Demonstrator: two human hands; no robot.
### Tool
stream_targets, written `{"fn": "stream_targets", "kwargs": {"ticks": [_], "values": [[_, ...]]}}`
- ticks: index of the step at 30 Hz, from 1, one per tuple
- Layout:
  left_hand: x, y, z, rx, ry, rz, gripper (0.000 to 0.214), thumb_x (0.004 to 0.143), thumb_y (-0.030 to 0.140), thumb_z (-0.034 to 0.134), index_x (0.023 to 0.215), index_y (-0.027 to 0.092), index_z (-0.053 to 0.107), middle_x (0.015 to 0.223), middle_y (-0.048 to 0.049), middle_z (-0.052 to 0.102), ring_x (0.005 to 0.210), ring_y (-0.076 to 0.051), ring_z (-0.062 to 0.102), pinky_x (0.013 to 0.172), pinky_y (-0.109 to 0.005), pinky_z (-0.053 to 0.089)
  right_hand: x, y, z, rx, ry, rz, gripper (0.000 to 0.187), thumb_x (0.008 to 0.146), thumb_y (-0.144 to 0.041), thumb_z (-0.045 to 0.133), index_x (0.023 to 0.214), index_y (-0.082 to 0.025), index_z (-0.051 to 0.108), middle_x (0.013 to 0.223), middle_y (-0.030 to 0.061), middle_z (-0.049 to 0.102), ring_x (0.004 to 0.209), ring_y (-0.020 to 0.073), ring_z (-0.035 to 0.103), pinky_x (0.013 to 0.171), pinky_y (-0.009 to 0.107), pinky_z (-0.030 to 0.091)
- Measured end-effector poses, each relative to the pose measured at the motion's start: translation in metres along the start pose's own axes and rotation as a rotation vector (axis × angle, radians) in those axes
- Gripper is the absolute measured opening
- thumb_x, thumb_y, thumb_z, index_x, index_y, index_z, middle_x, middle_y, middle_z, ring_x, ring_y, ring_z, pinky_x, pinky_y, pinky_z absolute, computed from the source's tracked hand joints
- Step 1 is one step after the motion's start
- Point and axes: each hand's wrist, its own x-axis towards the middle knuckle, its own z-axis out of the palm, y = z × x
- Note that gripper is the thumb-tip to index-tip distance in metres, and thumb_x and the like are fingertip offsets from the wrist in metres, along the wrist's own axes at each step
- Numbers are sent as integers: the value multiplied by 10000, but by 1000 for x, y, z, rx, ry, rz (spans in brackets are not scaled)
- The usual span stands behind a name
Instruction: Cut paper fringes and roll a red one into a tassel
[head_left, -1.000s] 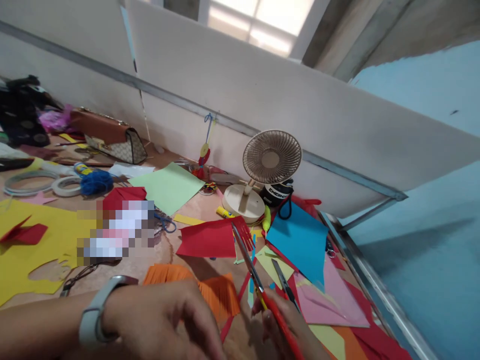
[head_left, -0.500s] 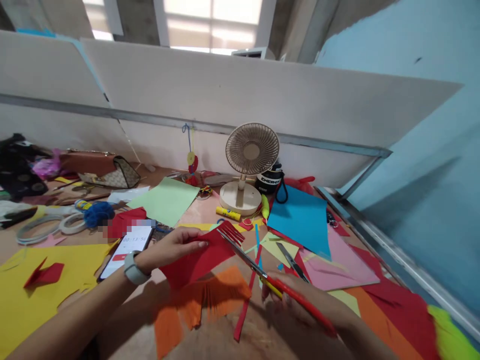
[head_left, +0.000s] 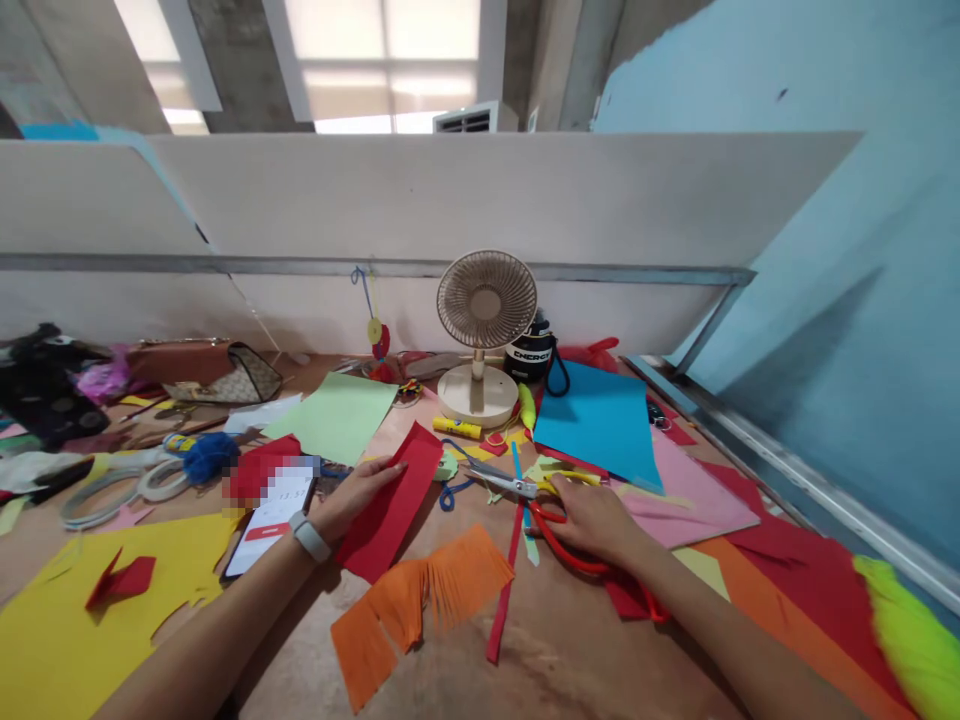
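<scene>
Currently, the left hand [head_left: 351, 502] is pinching a red sheet [head_left: 401, 510] near its left edge; the fingers are lying along the paper, and the thumb is mostly hidden. The sheet is slanting upward past the fingertips, and its lower corner is hanging close to an orange fringed strip [head_left: 420, 592]; contact between these two cannot be told. A pale watch [head_left: 310, 537] is circling the wrist behind these fingers.

The right hand [head_left: 592, 518] is gripping the scissors [head_left: 517, 487] by their yellow and red handles, its fingers curling around them; which finger is sitting in which loop cannot be told. The handles are standing apart, and the blades are pointing left from the fingers, toward the red sheet.

Between both sets of fingers, nearer the body, a narrow red strip [head_left: 506, 590] is lying beside the fringed strip's right end. Straight beyond the left fingertips, a yellow glue stick [head_left: 457, 428] is lying before the base of a fan [head_left: 484, 300]. Beyond the right fingers, a blue sheet [head_left: 592, 420] is resting, partly overlapping a pink sheet [head_left: 694, 500]. Left of the left fingers, a phone [head_left: 274, 525] is lying face up, and a yellow sheet [head_left: 67, 610] is spreading farther out.
</scene>
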Motion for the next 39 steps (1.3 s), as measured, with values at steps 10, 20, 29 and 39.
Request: {"fn": "stream_targets", "kwargs": {"ticks": [10,20,29,39], "values": [[2,-4,0,142,-43,74,411,744,488,689,963,145,639,749,-63,724,540,-140,634,476,-211,452,-1,-2,0,26,41,-6,312,850,-444,493,988,-172,560,968,127,715,835,292,670,576,292,330],[2,-5,6,297,-40,214,404,745,490,672,922,127,641,746,-22,652,548,-104,526,466,-205,352,1,3,6,2,39,-25,302,843,-409,502,1012,-163,552,979,130,714,854,309,674,575,305,347],[3,-7,7,405,-35,271,350,810,459,591,938,136,633,727,-24,626,541,-114,498,470,-229,332,2,3,6,-50,41,-42,331,853,-476,480,979,-175,533,976,135,711,839,312,675,572,306,356],[6,-10,3,502,10,341,338,802,456,577,865,129,640,725,-28,610,613,-140,492,529,-244,341,4,2,8,-75,38,-54,431,835,-603,444,945,-193,517,963,133,701,863,340,674,579,322,376]]}}
